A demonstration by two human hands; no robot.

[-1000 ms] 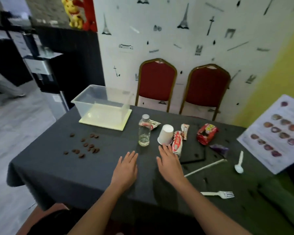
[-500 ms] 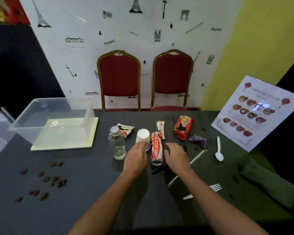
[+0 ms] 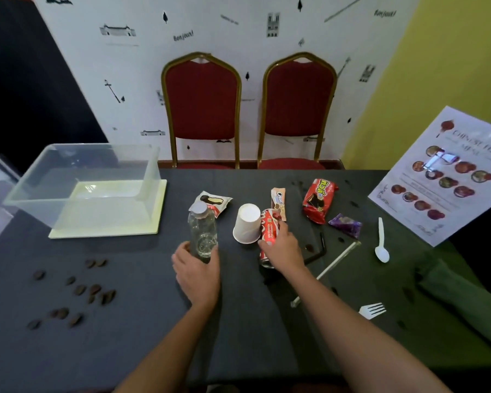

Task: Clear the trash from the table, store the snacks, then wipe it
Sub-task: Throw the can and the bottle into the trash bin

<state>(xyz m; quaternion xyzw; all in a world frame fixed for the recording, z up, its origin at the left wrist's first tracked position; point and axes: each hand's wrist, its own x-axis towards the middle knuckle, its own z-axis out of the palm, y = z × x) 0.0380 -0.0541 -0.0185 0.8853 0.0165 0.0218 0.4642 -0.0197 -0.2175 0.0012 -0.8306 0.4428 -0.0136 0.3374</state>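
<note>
My left hand (image 3: 197, 272) wraps around the base of a clear plastic bottle (image 3: 201, 231) that stands upright on the dark table (image 3: 142, 321). My right hand (image 3: 284, 248) grips a red soda can (image 3: 269, 231) lying on its side. An upturned white paper cup (image 3: 247, 224) stands between bottle and can, touching the can. Snack packs lie behind: a white one (image 3: 214, 202), a thin pink one (image 3: 278, 201), a red one (image 3: 319, 199) and a purple one (image 3: 346, 224).
A clear plastic bin (image 3: 82, 188) sits on a pale lid at back left. Brown crumbs (image 3: 80, 290) are scattered at front left. A white spoon (image 3: 381, 242), fork (image 3: 372, 310), wrapped straw (image 3: 326, 272), black straw (image 3: 321, 251) and green cloth (image 3: 459, 304) lie right. A menu sheet (image 3: 448, 177) leans at far right.
My left hand has moved left from the paper cup onto the bottle. My right hand has moved up onto the soda can and closed on it. The camera has come closer.
</note>
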